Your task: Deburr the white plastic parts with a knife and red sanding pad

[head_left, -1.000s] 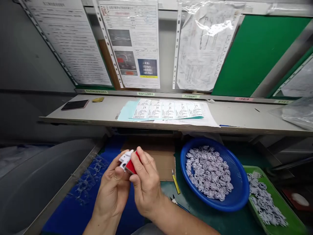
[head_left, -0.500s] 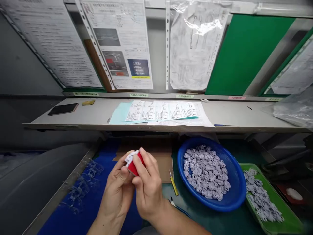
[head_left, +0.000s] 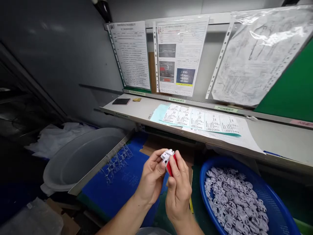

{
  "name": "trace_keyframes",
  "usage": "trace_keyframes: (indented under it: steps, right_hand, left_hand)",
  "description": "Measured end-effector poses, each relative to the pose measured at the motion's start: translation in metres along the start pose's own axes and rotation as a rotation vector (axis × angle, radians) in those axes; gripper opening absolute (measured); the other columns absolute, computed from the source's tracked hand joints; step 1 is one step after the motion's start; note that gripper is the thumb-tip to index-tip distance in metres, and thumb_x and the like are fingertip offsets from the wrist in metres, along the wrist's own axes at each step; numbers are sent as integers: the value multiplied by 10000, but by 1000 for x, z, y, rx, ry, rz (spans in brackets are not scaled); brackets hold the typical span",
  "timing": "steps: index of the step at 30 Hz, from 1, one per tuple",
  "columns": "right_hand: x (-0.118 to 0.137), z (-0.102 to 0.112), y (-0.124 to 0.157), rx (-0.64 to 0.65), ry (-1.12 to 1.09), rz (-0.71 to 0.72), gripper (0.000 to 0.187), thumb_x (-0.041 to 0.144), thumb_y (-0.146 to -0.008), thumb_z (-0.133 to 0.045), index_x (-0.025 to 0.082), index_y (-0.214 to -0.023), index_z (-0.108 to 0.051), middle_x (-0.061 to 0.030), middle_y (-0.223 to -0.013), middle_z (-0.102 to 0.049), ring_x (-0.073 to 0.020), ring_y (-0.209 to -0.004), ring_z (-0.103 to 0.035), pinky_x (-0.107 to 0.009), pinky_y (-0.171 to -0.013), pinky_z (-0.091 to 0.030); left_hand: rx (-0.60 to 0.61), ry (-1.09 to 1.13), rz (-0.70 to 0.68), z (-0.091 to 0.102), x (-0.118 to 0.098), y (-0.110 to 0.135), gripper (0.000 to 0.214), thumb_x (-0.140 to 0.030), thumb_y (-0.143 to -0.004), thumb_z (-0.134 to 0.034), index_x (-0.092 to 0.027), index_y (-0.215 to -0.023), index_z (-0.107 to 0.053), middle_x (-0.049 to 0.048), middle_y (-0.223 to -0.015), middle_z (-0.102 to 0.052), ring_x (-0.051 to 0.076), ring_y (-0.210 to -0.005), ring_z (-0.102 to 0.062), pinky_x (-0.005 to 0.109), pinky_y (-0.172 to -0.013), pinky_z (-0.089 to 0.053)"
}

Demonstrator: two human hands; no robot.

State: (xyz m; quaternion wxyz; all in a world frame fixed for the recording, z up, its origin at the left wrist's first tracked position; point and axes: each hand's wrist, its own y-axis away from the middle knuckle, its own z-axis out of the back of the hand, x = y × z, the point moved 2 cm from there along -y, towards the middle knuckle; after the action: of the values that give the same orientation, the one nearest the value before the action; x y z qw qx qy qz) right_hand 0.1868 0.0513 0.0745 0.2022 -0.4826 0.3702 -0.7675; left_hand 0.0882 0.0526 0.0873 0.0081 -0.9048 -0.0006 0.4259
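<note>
My left hand (head_left: 153, 178) pinches a small white plastic part (head_left: 166, 156) between thumb and fingers. My right hand (head_left: 179, 189) grips a red block (head_left: 171, 167), pressed against the white part. Its fingers hide much of the red block, and I cannot tell what it is. Both hands are over a blue mat (head_left: 117, 192), with a blue plastic basket (head_left: 204, 182) of several pale lilac moulded parts (head_left: 234, 205) to their right. A yellow-handled utility knife (head_left: 191, 206) shows just below my right hand, mostly hidden.
A shelf (head_left: 276, 147) ahead holds printed sheets (head_left: 198, 120), a dark phone (head_left: 121, 101) and a small yellow item (head_left: 137, 99). Clear plastic runners (head_left: 117, 163) lie on the mat. A grey tub (head_left: 80, 156) stands left, with cardboard (head_left: 156, 147) behind my hands.
The view has swung left, so the shelf and basket sit further right and the grey tub shows more. My hands still hold the white part and red block together.
</note>
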Motion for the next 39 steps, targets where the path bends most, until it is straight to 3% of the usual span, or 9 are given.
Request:
trace_keyframes:
  steps: [12, 16, 20, 26, 31, 39]
  right_hand:
    - [5, -5, -1, -40, -32, -25, 450, 299, -1037, -324, 224, -1468, -432, -117, -1512, -441, -303, -1383, -429, -565, -1074, -427]
    - [8, -8, -3, -23, -26, 56, 456, 316, -1034, -341, 226, -1474, -422, -120, -1530, -413, -307, -1384, -427, -554, -1064, -440]
    - [3, -9, -4, -56, -71, -51, 450, 299, -1038, -330, 213, -1468, -429, -121, -1507, -447, -297, -1388, -424, -570, -1085, -416]
    - [6, -7, -10, -79, -98, 4, 451, 313, -1038, -331, 222, -1469, -430, -112, -1515, -435, -297, -1395, -405, -568, -1101, -400]
    - [10, -6, -9, -20, -49, 56, 450, 261, -1026, -371, 224, -1471, -426, -116, -1532, -409, -296, -1393, -407, -541, -1072, -442]
    - [9, 1, -13, 56, -75, 78, 434, 243, -1023, -356, 198, -1436, -481, -118, -1487, -467, -271, -1373, -435, -502, -1087, -436]
  left_hand:
    - [8, 2, -49, 4, -3, 4, 514, -359, -681, -862, -205, -1147, -708, 78, -1081, -691, 198, -994, -611, 250, -889, -467]
    - [-3, 18, -33, 4, -1, 3, 445, -343, -730, -827, -228, -1142, -706, 71, -1094, -686, 206, -1008, -616, 275, -900, -471]
    - [15, 2, -94, 4, -3, 5, 504, -418, -714, -827, -202, -1149, -694, 84, -1095, -668, 216, -1024, -602, 279, -930, -461]
    - [169, -65, -59, -3, -12, 6, 631, -370, -674, -867, -249, -1247, -633, 78, -1155, -647, 224, -1069, -586, 280, -939, -460]
    - [85, -154, -103, 3, -14, 1, 554, -336, -731, -830, -229, -1243, -649, 84, -1160, -653, 212, -1041, -592, 281, -927, -460]
    - [61, -190, -131, 8, -15, 5, 515, -344, -713, -842, -235, -1191, -684, 68, -1101, -683, 192, -991, -606, 254, -881, -472]
